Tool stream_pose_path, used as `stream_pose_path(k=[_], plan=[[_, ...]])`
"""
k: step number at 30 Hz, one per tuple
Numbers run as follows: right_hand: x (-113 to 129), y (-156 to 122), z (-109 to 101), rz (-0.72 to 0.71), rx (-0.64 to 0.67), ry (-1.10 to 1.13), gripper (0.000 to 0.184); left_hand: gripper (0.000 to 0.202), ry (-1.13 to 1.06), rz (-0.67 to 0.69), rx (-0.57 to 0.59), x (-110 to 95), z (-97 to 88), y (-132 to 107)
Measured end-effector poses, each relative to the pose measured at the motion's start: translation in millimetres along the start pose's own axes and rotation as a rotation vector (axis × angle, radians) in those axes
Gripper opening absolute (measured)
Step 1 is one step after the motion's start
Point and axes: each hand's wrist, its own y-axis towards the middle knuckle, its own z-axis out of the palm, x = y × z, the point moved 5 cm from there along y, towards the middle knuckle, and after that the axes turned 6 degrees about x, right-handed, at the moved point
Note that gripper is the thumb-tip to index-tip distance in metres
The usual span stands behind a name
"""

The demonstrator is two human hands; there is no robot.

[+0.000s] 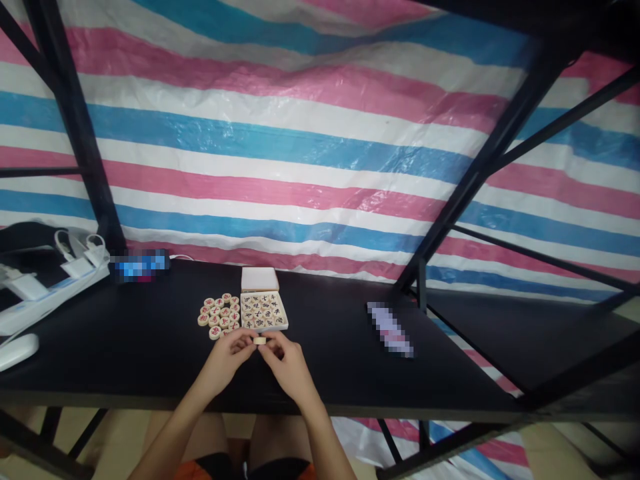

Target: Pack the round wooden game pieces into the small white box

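Note:
One pale round Chinese chess piece (259,341) is pinched between my left hand (231,355) and my right hand (283,357), its side edge toward me. Both hands are just in front of an open white box (287,321), whose rows of pieces bear dark characters. The box's lid part (259,280) lies behind it. Left of the box, a loose cluster of chess pieces with red characters (219,312) rests on the black table (330,347). My left fingers partly hide the nearest of these.
A white power strip (55,300) with plugs and cables lies at the left, near a white mouse-like object (20,351). A blurred blue object (143,265) sits at the back left, a blurred pale one (390,330) at right. Black metal posts (440,213) frame the striped sheet (280,147).

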Motion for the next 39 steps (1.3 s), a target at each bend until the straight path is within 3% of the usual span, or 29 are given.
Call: stream_pose_path(k=[9,15,21,32,36,39], plan=[[1,0,-1,-0.008,0.003,0.114,0.017,0.02,-0.021,-0.01,0.049,-2,1.5,-2],[-2,1,2,-0.004,0.011,0.1,0.013,0.032,-0.028,-0.042,-0.025,4,-1.6,1],[1,1,3,-0.018,0.04,0.1,0.018,0.023,0.021,-0.035,0.028,-1,0.9,0],[-1,0,-1,-0.042,-0.041,0.021,0.011,0.02,0.082,-0.014,-0.033,-5,-0.9,-2],[-4,13,-14,-0.01,-0.134,0.029,0.019,0.021,0.241,0.015,-0.09,-7,-2.0,-4],[-11,42,-33,0.016,-0.17,-0.122,0.023,0.025,0.475,0.083,-0.072,-7,3.4,-6]])
